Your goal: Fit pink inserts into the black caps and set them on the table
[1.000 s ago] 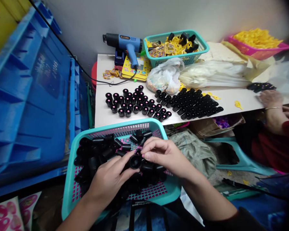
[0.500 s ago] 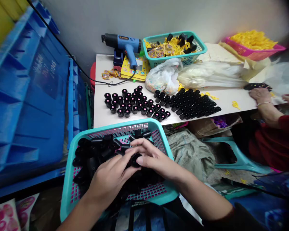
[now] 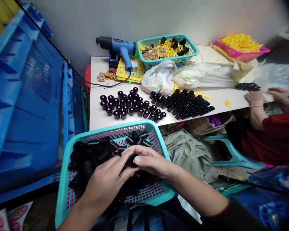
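Over the turquoise basket (image 3: 60, 179), my left hand (image 3: 108, 175) is closed around a small black plastic cylinder (image 3: 131, 161), its round end facing up toward me. My right hand (image 3: 153, 162) wraps the same cylinder from the other side, its thumb pressed on the open end, where a bit of pink shows at the thumb tip. Many loose black cylinders (image 3: 88, 168) lie jumbled in the basket under my hands. On the white table beyond stand rows of black cylinders with pink centres (image 3: 123, 114), beside a dense block of plain black ones (image 3: 185, 104).
A blue heat gun (image 3: 124, 46) rests at the table's back left, its cord trailing. Nearby are a turquoise basket of yellow parts (image 3: 144, 64), a plastic bag (image 3: 156, 80) and a pink basket (image 3: 245, 57). Blue crates (image 3: 26, 96) rise at left. A co-worker's hand (image 3: 255, 98) works at right.
The view has shifted slightly, so the table sits a little further left. My right thumb now sits over the cylinder's opening with pink showing. The co-worker's hands have moved a little.
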`<state>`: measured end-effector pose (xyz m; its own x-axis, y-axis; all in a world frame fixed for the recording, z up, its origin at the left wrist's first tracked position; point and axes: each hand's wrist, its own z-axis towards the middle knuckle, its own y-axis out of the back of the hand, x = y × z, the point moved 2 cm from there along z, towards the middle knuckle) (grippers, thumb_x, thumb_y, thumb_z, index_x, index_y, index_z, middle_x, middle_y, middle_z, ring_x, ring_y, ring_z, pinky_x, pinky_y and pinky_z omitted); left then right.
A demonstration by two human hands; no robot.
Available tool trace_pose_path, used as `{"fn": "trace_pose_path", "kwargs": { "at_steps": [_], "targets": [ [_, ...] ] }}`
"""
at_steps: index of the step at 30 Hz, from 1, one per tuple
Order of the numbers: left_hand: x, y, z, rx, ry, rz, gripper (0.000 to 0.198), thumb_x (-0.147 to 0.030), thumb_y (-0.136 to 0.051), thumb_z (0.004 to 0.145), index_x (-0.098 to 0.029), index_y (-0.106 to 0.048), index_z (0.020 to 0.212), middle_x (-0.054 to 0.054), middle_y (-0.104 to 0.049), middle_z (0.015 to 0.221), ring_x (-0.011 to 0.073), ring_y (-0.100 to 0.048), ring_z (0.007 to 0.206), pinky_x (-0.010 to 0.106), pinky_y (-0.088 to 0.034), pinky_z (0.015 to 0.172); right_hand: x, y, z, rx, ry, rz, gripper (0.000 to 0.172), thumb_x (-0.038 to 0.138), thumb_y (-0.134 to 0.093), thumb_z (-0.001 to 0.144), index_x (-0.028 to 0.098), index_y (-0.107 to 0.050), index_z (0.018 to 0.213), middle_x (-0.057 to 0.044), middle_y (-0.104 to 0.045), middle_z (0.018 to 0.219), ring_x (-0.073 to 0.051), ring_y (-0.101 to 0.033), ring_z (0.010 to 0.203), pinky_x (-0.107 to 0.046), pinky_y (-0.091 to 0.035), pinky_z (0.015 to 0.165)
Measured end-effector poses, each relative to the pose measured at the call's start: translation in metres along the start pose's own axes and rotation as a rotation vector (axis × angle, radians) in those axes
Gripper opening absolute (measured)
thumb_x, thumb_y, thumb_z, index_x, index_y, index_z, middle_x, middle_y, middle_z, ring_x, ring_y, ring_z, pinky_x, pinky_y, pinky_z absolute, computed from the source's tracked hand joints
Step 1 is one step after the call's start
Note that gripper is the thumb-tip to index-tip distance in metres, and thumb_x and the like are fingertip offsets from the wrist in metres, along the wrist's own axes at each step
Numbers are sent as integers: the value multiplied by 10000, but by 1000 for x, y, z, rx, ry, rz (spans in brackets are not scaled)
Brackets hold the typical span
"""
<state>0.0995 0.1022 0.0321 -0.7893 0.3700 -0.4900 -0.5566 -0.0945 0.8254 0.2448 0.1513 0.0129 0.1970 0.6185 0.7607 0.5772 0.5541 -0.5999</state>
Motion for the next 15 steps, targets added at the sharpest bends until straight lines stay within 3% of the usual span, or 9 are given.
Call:
{"fn": "trace_pose_path", "kwargs": {
  "at_steps": [4, 7, 11, 15],
  "targets": [
    [1, 3, 0, -43, -27, -19, 403, -412, -422, 889, -140, -606, 1123, 32, -716, 816, 111, -670, 716, 142, -495, 696, 1, -1, 1, 40, -38, 115, 417, 386, -657, 747, 152, -580, 1084, -39, -558, 930, -116, -561, 796, -256, -476, 740],
    [1, 3, 0, -33, -43, -13, 396, -391, -443, 885, -134, -593, 1147, 36, -715, 826, 119, -673, 734, 149, -496, 695, 1, -1, 3, 9, 20, 7, 396, 304, -717, 695, 165, -608, 1049, -23, -578, 918, -116, -554, 831, -239, -460, 763],
    [1, 3, 1, -41, -53, -24, 361, -357, -441, 890, -133, -602, 1122, 33, -709, 819, 119, -671, 738, 159, -496, 714, 1, 0, 4, -55, 114, -172, 393, 338, -699, 709, 174, -615, 1055, -24, -597, 941, -143, -546, 906, -286, -434, 844],
    [6, 6, -2, -64, -47, -60, 345, -332, -436, 893, -154, -587, 1147, 21, -703, 809, 109, -665, 726, 150, -493, 701, 8, -2, 6, 20, 97, -324, 445, 395, -631, 767, 176, -553, 1146, -47, -592, 995, -158, -559, 938, -321, -438, 863]
  ]
}}
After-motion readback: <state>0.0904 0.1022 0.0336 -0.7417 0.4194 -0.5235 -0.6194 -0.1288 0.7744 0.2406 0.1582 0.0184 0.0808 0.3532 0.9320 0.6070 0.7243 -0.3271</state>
